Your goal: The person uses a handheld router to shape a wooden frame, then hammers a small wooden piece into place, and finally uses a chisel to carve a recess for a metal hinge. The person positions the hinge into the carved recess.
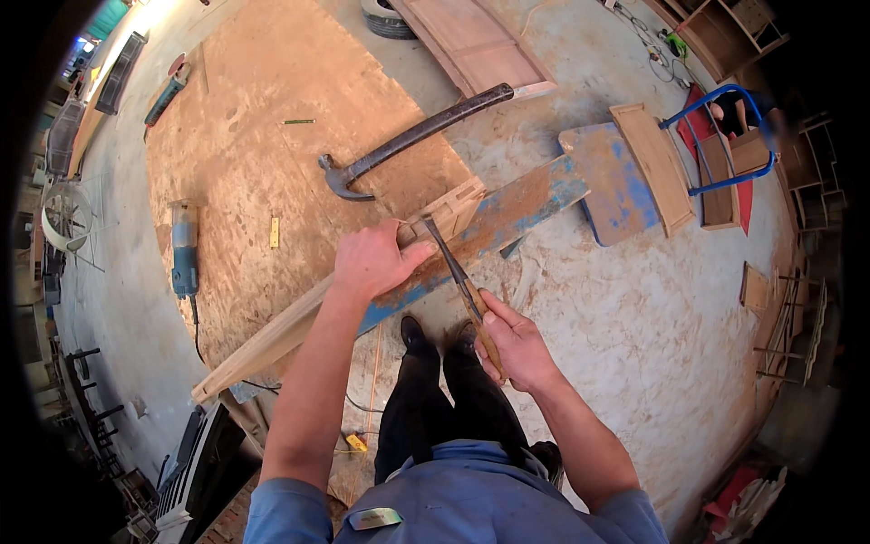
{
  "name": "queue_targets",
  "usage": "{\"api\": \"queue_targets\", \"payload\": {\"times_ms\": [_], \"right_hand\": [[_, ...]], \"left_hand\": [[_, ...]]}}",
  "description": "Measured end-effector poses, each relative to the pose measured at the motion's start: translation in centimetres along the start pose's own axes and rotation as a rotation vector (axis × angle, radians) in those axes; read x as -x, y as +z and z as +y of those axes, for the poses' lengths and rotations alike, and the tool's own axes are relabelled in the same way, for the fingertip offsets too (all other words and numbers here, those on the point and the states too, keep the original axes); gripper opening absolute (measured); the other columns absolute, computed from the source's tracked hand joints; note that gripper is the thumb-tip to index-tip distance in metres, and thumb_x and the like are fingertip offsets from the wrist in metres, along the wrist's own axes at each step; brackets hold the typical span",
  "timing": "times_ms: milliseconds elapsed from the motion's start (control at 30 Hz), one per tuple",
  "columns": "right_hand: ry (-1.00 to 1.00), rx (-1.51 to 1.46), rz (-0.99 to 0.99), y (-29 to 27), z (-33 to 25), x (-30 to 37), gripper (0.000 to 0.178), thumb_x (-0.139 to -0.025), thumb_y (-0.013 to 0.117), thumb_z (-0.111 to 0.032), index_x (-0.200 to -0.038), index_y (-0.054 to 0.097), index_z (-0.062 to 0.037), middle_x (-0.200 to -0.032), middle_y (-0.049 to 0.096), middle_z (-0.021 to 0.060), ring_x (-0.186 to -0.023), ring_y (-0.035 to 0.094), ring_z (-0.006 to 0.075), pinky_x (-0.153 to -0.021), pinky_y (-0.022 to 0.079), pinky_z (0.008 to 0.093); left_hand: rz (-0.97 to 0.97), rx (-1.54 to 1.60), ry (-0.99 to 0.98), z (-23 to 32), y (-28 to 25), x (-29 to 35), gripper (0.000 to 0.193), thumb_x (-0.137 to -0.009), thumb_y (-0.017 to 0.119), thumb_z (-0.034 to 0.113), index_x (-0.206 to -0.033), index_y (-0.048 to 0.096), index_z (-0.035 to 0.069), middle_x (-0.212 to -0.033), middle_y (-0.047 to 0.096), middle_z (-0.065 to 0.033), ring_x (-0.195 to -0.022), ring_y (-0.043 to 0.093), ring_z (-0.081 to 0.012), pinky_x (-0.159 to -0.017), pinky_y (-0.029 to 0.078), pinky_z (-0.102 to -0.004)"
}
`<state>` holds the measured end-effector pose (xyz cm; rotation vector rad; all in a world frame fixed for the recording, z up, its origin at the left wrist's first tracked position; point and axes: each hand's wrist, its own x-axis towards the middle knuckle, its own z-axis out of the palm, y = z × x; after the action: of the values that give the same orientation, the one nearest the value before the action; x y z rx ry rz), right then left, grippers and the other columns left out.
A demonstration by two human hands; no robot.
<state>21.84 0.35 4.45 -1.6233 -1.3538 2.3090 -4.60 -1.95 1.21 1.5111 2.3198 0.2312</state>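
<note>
A long pale wooden rail (272, 343) lies along the near edge of the work table, with slots cut near its right end. My left hand (370, 263) is closed over the rail beside those slots, its thumb pointing right. In my right hand (517, 343) is a chisel (448, 256), gripped by its wooden handle. The chisel's blade slants up and left, and its tip is at the rail's edge just right of my left thumb; whether it touches the wood I cannot tell. Beyond the rail rests a dark claw hammer (412, 138), its head toward the left.
The plywood tabletop (245, 163) carries a blue corded power tool (185, 258), an angle grinder (169, 95) and a small yellow plate (275, 232). A blue-painted beam (517, 213) juts out right. Further right, a person (739, 113) is beside a blue-framed trolley (693, 190). Cords lie near my feet.
</note>
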Motion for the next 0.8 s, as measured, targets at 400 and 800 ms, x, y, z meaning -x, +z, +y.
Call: {"api": "queue_targets", "payload": {"times_ms": [400,800], "right_hand": [[-0.444,0.682,0.205,0.5,-0.7,0.5,0.046,-0.102,0.06,-0.022,-0.145,0.053,-0.0085,-0.121,0.069,0.0228,-0.105,0.069,0.0381,-0.087,0.055,0.0436],[-0.334,0.68,0.227,-0.7,-2.2,1.5,0.048,-0.102,0.058,-0.027,-0.147,0.052,-0.0112,-0.118,0.069,0.0241,-0.103,0.067,0.0442,-0.09,0.054,0.0462]], "left_hand": [[-0.036,-0.034,-0.019,0.3,0.0,-0.2,0.076,-0.086,0.057,0.075,-0.096,0.066,0.0,-0.082,0.073,-0.0227,-0.084,0.073,-0.0408,-0.075,0.056,-0.0513],[-0.043,-0.012,-0.045,0.6,0.0,-0.1,0.07,-0.088,0.058,0.07,-0.097,0.065,0.001,-0.079,0.072,-0.0205,-0.083,0.071,-0.0411,-0.078,0.052,-0.053]]}}
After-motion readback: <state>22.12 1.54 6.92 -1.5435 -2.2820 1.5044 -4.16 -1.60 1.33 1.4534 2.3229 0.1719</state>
